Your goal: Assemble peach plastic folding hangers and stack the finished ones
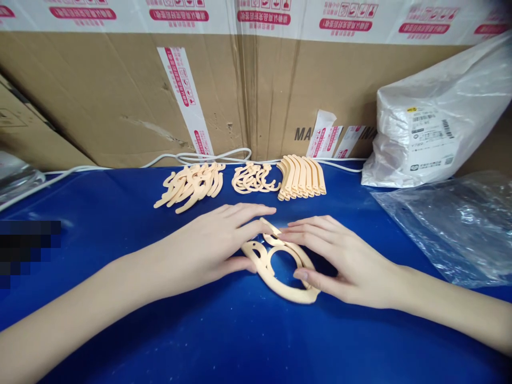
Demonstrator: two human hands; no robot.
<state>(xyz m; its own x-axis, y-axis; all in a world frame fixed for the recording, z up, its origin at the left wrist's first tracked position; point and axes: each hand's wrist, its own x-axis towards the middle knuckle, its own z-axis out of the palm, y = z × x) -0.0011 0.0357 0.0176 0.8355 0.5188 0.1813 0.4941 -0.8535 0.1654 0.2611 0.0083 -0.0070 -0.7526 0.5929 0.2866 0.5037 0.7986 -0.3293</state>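
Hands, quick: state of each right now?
Left hand: partly open, thumb and fingers at the cream pieces; firm grip can't be told.
Right hand: partly open, at the same pieces' right side; firm grip can't be told.

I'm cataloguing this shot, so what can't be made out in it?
Head view, all:
Curved pieces: partly hidden by the fingers of the right hand.
Bag contents: hidden by its cloudy plastic.
Label fine print: too small.
Box lettering: middle covered by tape.
Left forearm: cut off at the lower-left corner.
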